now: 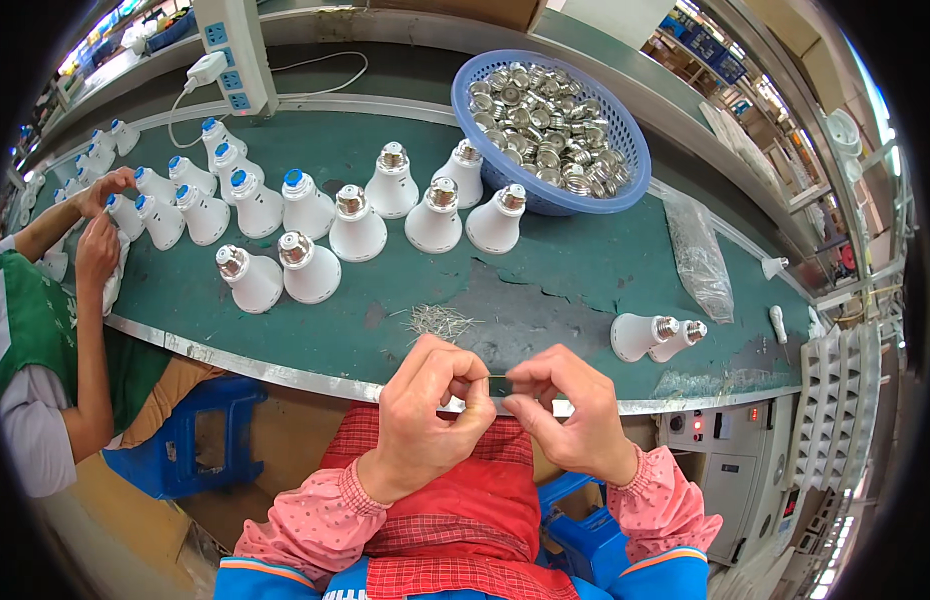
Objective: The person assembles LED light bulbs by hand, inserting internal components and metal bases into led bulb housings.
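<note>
My left hand (430, 420) and my right hand (575, 412) are raised over the near table edge, thumbs and fingers pinched toward each other. A short thin wire (498, 376) spans the gap between the fingertips, one end in each pinch; the right fingertips are slightly blurred. Just beyond lies a loose pile of thin silvery wire pieces (440, 321). Farther off, several white bulbs with metal screw caps (358, 228) stand upright. Two more capped bulbs (640, 335) lie on their sides to the right.
A blue basket (630, 195) full of metal screw caps stands at the back. Bulbs with blue tops (257, 205) fill the left, where a co-worker's hands (98, 235) handle one. A clear plastic bag (698, 255) lies right; a power strip (235, 55) rises at the back left.
</note>
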Tool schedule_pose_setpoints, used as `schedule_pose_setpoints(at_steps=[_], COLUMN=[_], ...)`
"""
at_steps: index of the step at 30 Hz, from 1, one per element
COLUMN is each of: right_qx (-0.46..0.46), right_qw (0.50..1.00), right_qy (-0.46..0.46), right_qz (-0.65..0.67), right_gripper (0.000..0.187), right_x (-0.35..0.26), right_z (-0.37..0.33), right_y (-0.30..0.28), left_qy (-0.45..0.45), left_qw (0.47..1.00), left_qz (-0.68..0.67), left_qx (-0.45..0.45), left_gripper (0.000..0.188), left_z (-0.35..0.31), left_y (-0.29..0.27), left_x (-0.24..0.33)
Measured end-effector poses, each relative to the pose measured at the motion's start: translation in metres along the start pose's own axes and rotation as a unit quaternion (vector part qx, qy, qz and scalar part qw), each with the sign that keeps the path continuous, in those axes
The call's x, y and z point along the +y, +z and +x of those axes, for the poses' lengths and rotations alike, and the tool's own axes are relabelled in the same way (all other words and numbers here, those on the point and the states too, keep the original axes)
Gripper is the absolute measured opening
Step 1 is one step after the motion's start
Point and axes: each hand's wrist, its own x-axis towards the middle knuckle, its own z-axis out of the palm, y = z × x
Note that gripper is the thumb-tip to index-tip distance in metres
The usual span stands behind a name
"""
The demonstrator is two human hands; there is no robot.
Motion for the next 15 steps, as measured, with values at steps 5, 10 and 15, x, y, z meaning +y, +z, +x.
schedule_pose_setpoints(at_steps=[5, 10, 15], right_qx=[0.067, 0.063, 0.025], right_qw=[0.996, 0.996, 0.995], right_qy=[-0.026, 0.012, -0.008], right_qz=[0.057, 0.068, -0.101], right_gripper=[0.013, 0.011, 0.011], right_x=[0.002, -0.001, -0.001], right_z=[0.006, 0.005, 0.019], right_y=[0.01, 0.012, 0.006], left_qy=[0.03, 0.087, 0.21], left_qw=[0.999, 0.994, 0.955], left_qz=[0.011, 0.069, 0.204], left_qx=[0.002, 0.012, -0.057], left_gripper=[0.027, 0.028, 0.028], left_z=[-0.004, -0.007, 0.005], left_y=[0.006, 0.009, 0.005], left_x=[0.001, -0.001, -0.008])
